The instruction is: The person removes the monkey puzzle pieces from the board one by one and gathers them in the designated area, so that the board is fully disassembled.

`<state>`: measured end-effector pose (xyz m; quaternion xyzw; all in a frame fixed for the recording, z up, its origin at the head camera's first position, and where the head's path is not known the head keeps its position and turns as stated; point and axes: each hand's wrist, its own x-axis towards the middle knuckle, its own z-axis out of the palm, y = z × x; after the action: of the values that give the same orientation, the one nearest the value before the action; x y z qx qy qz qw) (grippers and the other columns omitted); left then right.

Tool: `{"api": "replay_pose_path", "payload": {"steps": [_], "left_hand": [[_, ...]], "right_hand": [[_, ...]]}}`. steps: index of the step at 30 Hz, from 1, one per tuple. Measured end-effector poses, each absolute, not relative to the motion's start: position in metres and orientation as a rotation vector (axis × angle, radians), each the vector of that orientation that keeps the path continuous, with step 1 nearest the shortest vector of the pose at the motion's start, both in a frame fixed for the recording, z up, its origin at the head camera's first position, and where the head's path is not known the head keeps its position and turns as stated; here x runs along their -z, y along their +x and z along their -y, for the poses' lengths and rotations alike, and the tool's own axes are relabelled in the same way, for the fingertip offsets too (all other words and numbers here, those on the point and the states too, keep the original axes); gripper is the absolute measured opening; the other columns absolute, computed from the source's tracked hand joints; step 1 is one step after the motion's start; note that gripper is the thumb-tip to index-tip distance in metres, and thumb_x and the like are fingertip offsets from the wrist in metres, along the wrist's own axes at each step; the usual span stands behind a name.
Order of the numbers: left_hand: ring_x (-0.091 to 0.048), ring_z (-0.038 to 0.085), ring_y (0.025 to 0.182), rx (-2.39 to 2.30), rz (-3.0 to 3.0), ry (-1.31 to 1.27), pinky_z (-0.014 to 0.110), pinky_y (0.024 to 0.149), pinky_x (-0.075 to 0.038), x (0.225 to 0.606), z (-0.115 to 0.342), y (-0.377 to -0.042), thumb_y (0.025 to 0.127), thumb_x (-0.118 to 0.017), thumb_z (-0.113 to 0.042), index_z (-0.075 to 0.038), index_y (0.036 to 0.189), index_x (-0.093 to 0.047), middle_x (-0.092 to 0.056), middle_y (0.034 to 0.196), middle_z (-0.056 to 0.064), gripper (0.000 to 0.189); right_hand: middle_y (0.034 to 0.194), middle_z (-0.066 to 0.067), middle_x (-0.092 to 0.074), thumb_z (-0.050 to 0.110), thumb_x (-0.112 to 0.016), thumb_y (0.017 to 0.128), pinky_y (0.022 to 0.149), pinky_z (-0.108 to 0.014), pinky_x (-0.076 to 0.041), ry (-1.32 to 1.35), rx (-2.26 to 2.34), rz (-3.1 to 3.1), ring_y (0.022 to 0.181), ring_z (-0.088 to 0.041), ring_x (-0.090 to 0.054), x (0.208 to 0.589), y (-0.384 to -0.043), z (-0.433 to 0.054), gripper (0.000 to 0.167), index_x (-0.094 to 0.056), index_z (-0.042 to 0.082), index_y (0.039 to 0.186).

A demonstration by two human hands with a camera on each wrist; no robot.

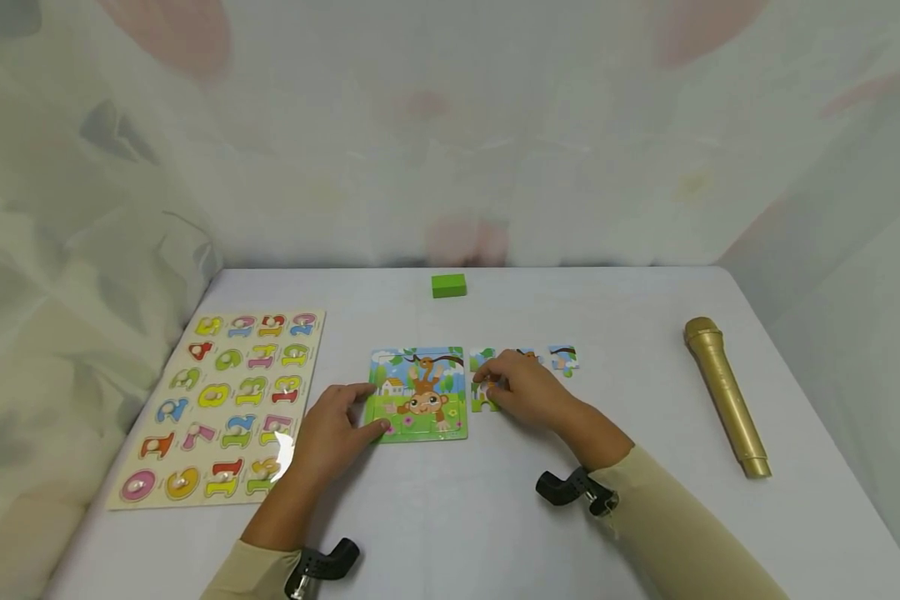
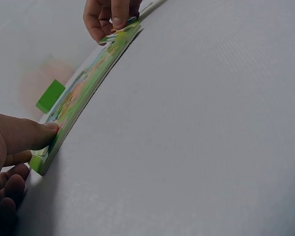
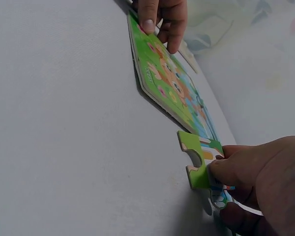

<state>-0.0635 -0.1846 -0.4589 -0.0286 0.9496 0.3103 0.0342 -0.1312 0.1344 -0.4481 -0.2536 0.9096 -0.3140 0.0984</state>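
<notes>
A square jigsaw puzzle (image 1: 420, 396) with a monkey picture lies in its tray at the middle of the table. My left hand (image 1: 335, 429) holds its left side, thumb on the near left corner and index finger at the left edge. Just to the right of the tray, my right hand (image 1: 528, 387) pinches a green puzzle piece (image 3: 199, 179), its thumb on top in the right wrist view. More loose pieces lie around that hand, partly hidden by it. One with a branch picture, a puzzle piece (image 1: 563, 358), lies farther right.
A wooden number board (image 1: 217, 404) with knobbed coloured numerals lies at the left. Toward the back edge is a green block (image 1: 448, 286). A gold microphone (image 1: 727, 400) lies at the right. Patterned curtains (image 1: 450, 133) border the white table.
</notes>
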Motion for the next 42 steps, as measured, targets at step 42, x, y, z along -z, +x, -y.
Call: {"api": "replay_pose_path", "payload": {"steps": [42], "left_hand": [[-0.052, 0.022, 0.084, -0.94, -2.925, -0.088, 0.037, 0.07, -0.04, 0.4592, 0.1838, -0.063, 0.088, -0.089, -0.028, -0.007, 0.144, -0.066, -0.062, 0.119, 0.012, 0.064]], "right_hand": [[0.102, 0.002, -0.067, 0.008, -0.07, 0.097, 0.079, -0.034, -0.049, -0.744, 0.954, -2.798, 0.089, -0.014, -0.059, 0.4564, -0.1259, -0.1319, 0.02, -0.081, 0.016, 0.113]]}}
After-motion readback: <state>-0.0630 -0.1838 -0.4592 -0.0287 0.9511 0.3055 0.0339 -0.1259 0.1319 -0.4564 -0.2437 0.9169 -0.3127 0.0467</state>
